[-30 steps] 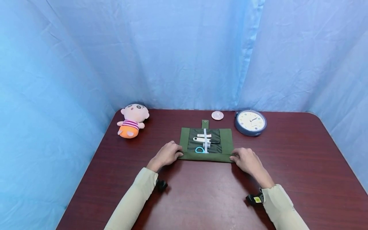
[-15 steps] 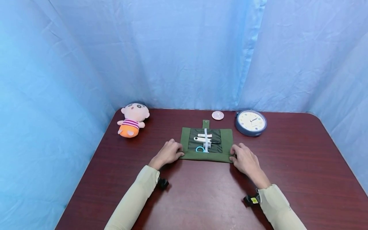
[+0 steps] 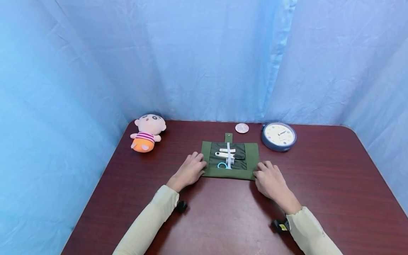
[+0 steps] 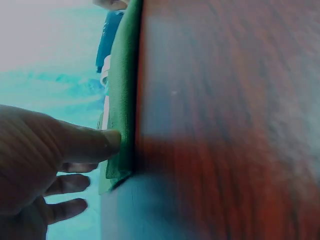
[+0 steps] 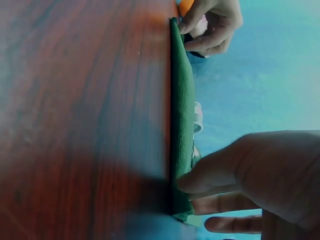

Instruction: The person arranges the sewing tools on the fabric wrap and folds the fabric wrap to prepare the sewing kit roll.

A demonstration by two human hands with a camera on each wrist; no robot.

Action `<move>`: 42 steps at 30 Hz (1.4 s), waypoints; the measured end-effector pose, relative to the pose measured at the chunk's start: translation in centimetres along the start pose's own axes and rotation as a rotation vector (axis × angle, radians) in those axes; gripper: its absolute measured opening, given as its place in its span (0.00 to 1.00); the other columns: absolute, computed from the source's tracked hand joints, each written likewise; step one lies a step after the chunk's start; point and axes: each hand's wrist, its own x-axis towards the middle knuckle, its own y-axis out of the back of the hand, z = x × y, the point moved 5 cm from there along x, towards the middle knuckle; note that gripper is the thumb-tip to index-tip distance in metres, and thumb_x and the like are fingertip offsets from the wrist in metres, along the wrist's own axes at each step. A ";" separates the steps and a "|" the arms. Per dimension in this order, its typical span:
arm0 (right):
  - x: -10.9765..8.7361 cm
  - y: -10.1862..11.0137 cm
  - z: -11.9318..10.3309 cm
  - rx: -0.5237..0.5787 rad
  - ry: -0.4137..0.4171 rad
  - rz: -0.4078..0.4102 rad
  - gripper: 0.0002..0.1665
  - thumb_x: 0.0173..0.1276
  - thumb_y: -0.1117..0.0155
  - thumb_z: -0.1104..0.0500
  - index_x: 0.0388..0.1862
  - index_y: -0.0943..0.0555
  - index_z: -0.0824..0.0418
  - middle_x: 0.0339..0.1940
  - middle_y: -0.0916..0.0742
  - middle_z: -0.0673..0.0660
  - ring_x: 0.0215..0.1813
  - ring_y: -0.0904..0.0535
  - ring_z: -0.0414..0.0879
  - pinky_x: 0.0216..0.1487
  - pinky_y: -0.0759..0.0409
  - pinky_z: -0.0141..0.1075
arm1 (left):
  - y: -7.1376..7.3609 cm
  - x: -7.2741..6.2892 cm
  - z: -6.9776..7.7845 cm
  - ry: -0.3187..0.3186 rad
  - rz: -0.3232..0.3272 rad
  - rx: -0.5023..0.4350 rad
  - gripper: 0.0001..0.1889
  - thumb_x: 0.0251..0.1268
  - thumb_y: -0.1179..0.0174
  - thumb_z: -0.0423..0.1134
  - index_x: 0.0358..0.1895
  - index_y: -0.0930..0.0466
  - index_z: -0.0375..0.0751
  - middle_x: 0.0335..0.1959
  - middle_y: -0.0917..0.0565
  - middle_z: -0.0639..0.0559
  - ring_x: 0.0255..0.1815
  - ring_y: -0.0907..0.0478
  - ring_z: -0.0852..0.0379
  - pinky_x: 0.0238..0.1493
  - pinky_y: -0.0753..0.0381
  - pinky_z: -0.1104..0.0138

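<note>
A green fabric pouch (image 3: 253, 156) lies spread out, its near edge folded over in a strip. My left hand (image 3: 190, 168) pinches the near left corner; in the left wrist view its thumb (image 4: 110, 142) lies on the green fold. At the near right corner my right hand (image 3: 271, 179) grips the fold, with the thumb (image 5: 192, 182) against it in the right wrist view. Under a white elastic band (image 3: 228, 147) in the pouch sit a small pale bar (image 3: 223, 150), a white-and-black handled tool (image 3: 220, 154) and a light-blue ring handle (image 3: 218, 165), its lower part covered by the fold.
A snap tab (image 3: 228, 137) sticks out from the pouch's far edge. Behind it lies a round pale disc (image 3: 242, 128). A blue-rimmed clock (image 3: 279, 136) is at the back right, a plush doll (image 3: 146, 134) at the back left. Blue curtains (image 3: 204, 71) border the dark red table (image 3: 223, 219).
The folded near strip now covers slightly more of the light-blue ring handle. Both hands have shifted slightly at the corners, and the left has edged inward over its corner.
</note>
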 end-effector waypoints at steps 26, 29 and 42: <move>0.5 -0.4 1.0 0.018 0.340 0.207 0.08 0.46 0.31 0.69 0.21 0.22 0.61 0.20 0.21 0.53 0.30 0.20 0.50 0.41 0.19 0.46 | -0.5 -0.6 -0.2 -0.116 -0.006 0.001 0.07 0.64 0.37 0.35 0.40 0.11 0.49 0.40 0.20 0.51 0.45 0.25 0.51 0.43 0.25 0.59; 0.5 -0.4 1.2 0.031 0.366 0.248 0.08 0.47 0.32 0.71 0.21 0.22 0.61 0.20 0.22 0.53 0.28 0.21 0.50 0.38 0.19 0.45 | -0.5 -0.7 -0.3 -0.133 0.013 -0.002 0.05 0.66 0.36 0.37 0.39 0.11 0.49 0.40 0.21 0.51 0.45 0.25 0.51 0.42 0.25 0.59; -0.1 -0.9 2.7 0.189 0.371 0.142 0.07 0.59 0.33 0.69 0.38 0.16 0.64 0.33 0.14 0.54 0.38 0.16 0.48 0.42 0.16 0.43 | -0.2 -1.4 -0.3 -0.267 -0.013 -0.154 0.07 0.68 0.39 0.29 0.43 0.12 0.38 0.49 0.12 0.47 0.57 0.16 0.53 0.61 0.18 0.60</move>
